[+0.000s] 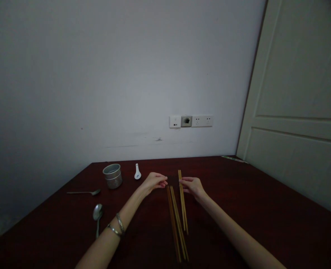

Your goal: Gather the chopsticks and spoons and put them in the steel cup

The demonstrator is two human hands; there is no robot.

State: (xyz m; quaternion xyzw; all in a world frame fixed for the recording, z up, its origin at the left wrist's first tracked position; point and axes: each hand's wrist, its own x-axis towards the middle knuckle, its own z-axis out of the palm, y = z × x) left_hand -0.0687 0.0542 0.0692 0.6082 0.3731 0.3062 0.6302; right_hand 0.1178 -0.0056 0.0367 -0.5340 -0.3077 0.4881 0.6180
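My right hand (192, 186) pinches a pair of light wooden chopsticks (183, 209) near their far ends; the near ends point towards me. To its left, my left hand (155, 181) holds nothing that I can see, its fingers partly bent and slightly apart. The left fingertips are close to the far ends of the chopsticks on the table. These are a reddish-brown pair (173, 226) and, right beside it, another light pair (180, 226), both lying lengthwise. Two bangles circle my left wrist.
On the left of the dark red table (224, 209) stand a metal cup (113, 176), a white soup spoon (137, 173) and two metal spoons, one lying sideways (86, 192), one pointing towards me (97, 215). A wall with sockets (201, 121) rises behind; a pale door (297, 112) is at right.
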